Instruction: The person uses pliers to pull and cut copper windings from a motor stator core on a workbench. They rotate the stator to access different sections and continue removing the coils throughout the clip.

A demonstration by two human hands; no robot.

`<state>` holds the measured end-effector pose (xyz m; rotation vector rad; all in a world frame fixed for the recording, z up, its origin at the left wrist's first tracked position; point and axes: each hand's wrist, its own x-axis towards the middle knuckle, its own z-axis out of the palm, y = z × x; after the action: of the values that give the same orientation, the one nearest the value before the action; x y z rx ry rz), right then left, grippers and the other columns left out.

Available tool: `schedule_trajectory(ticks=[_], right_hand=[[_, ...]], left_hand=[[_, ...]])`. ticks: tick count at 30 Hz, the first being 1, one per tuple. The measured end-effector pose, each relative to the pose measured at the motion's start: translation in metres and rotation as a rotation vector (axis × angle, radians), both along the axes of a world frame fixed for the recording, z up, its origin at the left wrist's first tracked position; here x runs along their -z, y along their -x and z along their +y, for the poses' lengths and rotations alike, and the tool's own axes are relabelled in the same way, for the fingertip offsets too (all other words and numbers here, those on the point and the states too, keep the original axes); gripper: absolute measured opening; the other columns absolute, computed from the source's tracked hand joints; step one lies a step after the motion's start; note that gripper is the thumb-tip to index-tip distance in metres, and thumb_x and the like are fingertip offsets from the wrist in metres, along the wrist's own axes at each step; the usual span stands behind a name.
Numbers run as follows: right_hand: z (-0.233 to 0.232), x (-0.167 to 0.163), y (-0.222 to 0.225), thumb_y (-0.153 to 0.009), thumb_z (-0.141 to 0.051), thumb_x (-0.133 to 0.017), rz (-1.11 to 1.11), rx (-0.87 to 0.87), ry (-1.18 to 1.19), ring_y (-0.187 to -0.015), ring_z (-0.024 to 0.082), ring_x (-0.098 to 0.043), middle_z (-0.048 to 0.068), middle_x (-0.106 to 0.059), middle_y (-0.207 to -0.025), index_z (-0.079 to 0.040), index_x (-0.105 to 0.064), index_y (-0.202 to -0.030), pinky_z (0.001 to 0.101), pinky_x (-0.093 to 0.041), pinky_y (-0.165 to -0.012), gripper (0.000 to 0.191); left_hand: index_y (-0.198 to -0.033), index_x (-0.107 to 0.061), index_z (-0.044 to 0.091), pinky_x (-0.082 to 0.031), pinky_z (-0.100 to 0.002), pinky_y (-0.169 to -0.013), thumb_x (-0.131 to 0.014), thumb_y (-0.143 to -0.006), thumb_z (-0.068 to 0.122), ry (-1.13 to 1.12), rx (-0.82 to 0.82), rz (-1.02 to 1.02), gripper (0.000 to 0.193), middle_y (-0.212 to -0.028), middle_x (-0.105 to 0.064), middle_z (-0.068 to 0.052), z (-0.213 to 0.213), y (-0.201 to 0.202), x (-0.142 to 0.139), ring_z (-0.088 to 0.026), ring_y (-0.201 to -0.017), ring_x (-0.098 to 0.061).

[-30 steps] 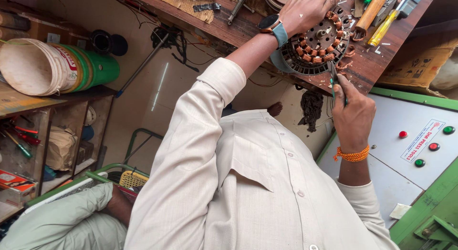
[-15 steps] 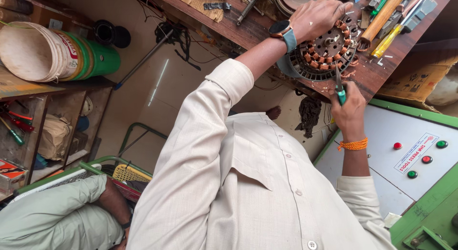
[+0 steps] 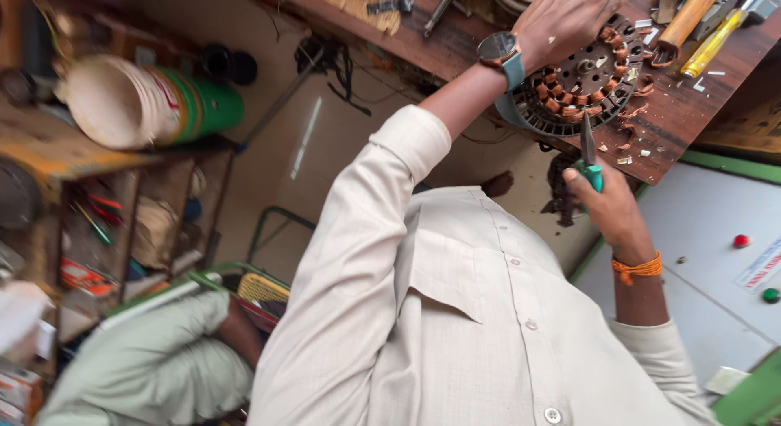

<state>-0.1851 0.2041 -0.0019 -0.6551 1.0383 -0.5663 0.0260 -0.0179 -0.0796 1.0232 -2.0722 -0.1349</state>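
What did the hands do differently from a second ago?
The right hand has drawn its green-handled cutters back from the round motor winding, towards the bench edge, with the blade still pointing at the copper coils. The left hand stays pressed on top of the winding, holding it down. Nothing was picked up or let go. The winding lies in the same spot.

Round motor stator [image 3: 587, 84], ringed with copper-wound coils, lies flat at the workbench [image 3: 691, 109] edge, half covered from above, while green-handled cutters [image 3: 589, 153] stand upright just beside its rim, steel tips touching the coils, copper scraps strewn nearby on the bench.
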Motion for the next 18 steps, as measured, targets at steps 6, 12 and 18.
schedule_trajectory(ticks=[6,12,18], right_hand=[[-0.008,0.026,-0.038,-0.105,-0.012,-0.064,1.002,0.024,0.764,-0.069,0.032,-0.059,0.017,-0.055,-0.078,0.002,-0.052,-0.103,0.0436,-0.044,-0.065,0.019],[-0.009,0.031,-0.02,-0.097,-0.009,-0.067,0.471,0.048,0.45,-0.08,0.016,-0.062,0.005,-0.061,-0.094,-0.006,-0.059,-0.131,0.0341,-0.049,-0.068,0.035],[-0.019,0.005,0.0,-0.094,-0.015,-0.061,-0.182,0.162,-0.152,-0.082,0.016,-0.064,0.003,-0.068,-0.1,-0.006,-0.054,-0.127,0.033,-0.052,-0.067,0.035]], left_hand=[[-0.105,-0.062,0.014,-0.05,-0.05,-0.057,-0.047,-0.106,0.037,-0.377,-0.023,0.058,0.028,-0.072,-0.068,-0.013,0.001,-0.008,-0.033,-0.038,-0.069,-0.066],[-0.108,-0.062,0.012,-0.052,-0.047,-0.055,-0.041,-0.107,0.042,-0.512,-0.027,-0.03,0.036,-0.071,-0.069,-0.015,-0.007,-0.004,-0.035,-0.036,-0.065,-0.069],[-0.105,-0.066,0.012,-0.053,-0.049,-0.057,-0.039,-0.106,0.044,-0.574,-0.074,-0.039,0.042,-0.078,-0.072,-0.018,-0.005,-0.004,-0.039,-0.04,-0.072,-0.069]])
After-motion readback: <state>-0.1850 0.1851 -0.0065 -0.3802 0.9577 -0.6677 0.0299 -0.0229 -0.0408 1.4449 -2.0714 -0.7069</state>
